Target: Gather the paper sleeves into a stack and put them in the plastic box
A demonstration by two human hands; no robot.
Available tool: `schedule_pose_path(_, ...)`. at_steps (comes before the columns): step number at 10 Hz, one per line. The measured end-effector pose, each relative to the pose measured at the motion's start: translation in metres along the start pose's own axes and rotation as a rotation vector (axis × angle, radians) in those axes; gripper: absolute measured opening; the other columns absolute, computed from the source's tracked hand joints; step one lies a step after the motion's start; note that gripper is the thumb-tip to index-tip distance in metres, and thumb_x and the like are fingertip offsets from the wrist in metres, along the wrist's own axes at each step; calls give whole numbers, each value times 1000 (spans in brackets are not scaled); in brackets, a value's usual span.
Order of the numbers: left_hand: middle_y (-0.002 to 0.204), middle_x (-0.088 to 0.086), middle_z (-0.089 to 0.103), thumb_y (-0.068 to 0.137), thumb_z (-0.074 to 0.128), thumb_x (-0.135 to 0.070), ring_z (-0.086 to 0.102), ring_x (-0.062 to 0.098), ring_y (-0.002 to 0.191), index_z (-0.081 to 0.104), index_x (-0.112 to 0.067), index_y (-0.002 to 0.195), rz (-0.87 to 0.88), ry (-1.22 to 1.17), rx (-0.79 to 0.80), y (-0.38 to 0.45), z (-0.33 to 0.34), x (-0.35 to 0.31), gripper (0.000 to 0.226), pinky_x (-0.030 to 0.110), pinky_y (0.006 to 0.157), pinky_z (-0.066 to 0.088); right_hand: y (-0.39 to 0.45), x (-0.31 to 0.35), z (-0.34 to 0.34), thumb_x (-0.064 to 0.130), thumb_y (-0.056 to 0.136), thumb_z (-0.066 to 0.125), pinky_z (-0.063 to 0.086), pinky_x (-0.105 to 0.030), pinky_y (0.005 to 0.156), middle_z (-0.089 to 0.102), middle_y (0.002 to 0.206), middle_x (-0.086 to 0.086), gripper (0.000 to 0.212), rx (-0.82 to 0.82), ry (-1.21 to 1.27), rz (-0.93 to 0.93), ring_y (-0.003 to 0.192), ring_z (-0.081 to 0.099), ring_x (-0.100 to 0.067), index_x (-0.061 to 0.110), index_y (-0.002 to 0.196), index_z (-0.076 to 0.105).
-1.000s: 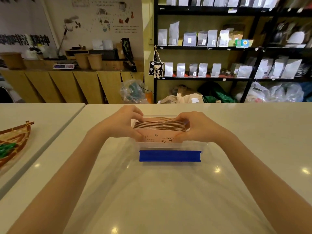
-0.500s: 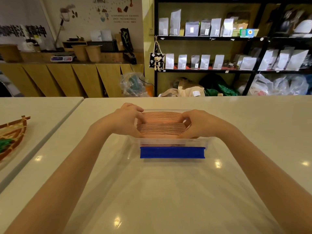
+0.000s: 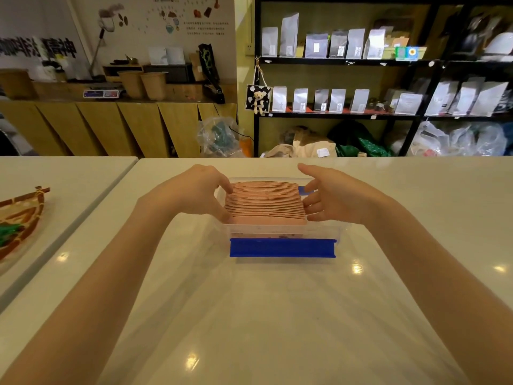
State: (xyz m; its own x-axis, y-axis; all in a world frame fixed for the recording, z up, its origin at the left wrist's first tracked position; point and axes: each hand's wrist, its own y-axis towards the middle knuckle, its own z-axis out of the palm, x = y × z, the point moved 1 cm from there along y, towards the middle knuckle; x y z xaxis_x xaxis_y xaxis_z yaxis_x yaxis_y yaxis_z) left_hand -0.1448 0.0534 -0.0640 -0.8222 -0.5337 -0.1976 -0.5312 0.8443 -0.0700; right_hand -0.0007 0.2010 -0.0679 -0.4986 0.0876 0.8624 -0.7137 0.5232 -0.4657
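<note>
A stack of pinkish-brown paper sleeves (image 3: 263, 202) lies inside a clear plastic box (image 3: 283, 232) on the white table, leaning away from me. The box has a blue clasp (image 3: 281, 248) on its near wall. My left hand (image 3: 191, 193) curls around the stack's left end, thumb on top and fingers below. At the stack's right end my right hand (image 3: 336, 198) has its fingers spread, with only the fingertips at the edge of the sleeves.
A woven boat-shaped basket (image 3: 19, 215) with something green in it sits on the adjoining table at the left, across a narrow gap (image 3: 83, 207). Beyond the far table edge stand shelves of pouches (image 3: 333, 98) and a wooden counter (image 3: 111, 126).
Both hands lowered the stack from above the box down into it. The right hand's fingers have since spread off the stack's right end.
</note>
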Motion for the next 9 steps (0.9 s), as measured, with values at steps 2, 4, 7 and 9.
schedule_pose_path(2,130,2,53,70,71,-31,49,21,113,52,-20,123,-1,23,30,1,0,0,58,33,92,42,-9,0,5,53,88,30,48,-35,75,64,94,-14,48,215,351,9,90,60,-30,10,108,40)
schedule_pose_path(4,131,2,52,71,70,-31,47,21,116,50,-19,125,-16,36,37,0,1,-1,58,33,94,41,-7,-2,8,53,89,30,47,-34,71,63,95,-14,44,218,335,-3,90,58,-29,11,84,43)
schedule_pose_path(7,137,3,46,74,66,-35,44,20,123,39,-18,132,-37,-81,-28,-9,-9,-4,66,35,99,38,-33,14,-1,37,86,50,30,-39,108,28,149,-12,59,-87,172,-306,135,29,-29,15,137,29)
schedule_pose_path(9,125,2,57,80,58,-35,51,11,104,48,-19,125,79,-313,-356,-34,-44,-10,49,25,85,39,-148,44,-54,15,89,40,53,-24,83,64,115,0,26,-146,299,-1038,101,66,-13,17,111,55)
